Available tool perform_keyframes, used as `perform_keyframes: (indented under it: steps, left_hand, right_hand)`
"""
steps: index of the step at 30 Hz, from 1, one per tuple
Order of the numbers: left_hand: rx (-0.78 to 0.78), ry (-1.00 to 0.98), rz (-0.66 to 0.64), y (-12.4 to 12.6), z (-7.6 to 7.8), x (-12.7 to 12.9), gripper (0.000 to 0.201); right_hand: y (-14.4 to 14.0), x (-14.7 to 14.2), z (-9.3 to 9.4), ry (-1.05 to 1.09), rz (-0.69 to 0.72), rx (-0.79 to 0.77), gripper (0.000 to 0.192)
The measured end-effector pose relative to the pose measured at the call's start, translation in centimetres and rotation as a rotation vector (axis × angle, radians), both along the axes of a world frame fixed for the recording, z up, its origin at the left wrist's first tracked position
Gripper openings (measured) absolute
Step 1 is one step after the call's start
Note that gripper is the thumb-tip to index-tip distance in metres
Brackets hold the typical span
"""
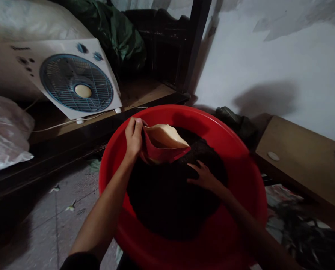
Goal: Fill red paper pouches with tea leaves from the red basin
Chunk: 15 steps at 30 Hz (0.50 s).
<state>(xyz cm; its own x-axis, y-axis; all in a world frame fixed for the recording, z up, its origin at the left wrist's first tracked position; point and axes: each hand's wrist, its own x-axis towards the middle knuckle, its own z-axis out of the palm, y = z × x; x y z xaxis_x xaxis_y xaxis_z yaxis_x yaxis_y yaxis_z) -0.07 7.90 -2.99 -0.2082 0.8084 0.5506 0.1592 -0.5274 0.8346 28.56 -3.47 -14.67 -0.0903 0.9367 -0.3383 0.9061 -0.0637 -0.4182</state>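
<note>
A large red plastic basin (240,157) fills the middle of the view and holds a heap of dark loose material (170,202). My left hand (133,137) grips the rim of an open pouch (163,144), red outside and pale inside, which lies tilted on the heap with its mouth facing right. My right hand (204,176) rests flat on the dark material just right of the pouch's mouth, fingers spread, holding nothing.
A white box fan with a blue grille (74,82) leans on a wooden ledge at the left. A pale plastic sack (4,131) lies at far left. A wooden board (302,157) is at the right by the white wall. Grey floor (43,225) shows lower left.
</note>
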Motion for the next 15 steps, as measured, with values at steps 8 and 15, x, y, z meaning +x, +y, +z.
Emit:
perform_keyframes:
  steps: [8,15]
  left_hand:
    - [0.287,0.402,-0.066,-1.6,-0.2,1.0,0.031]
    - [0.3,0.651,-0.035,-1.5,-0.3,1.2,0.024]
  right_hand:
    - [-1.5,-2.6,-0.6,-0.25,0.119,-0.25,0.11]
    - [-1.7,-3.2,-1.9,-0.171,0.082,-0.13,0.096]
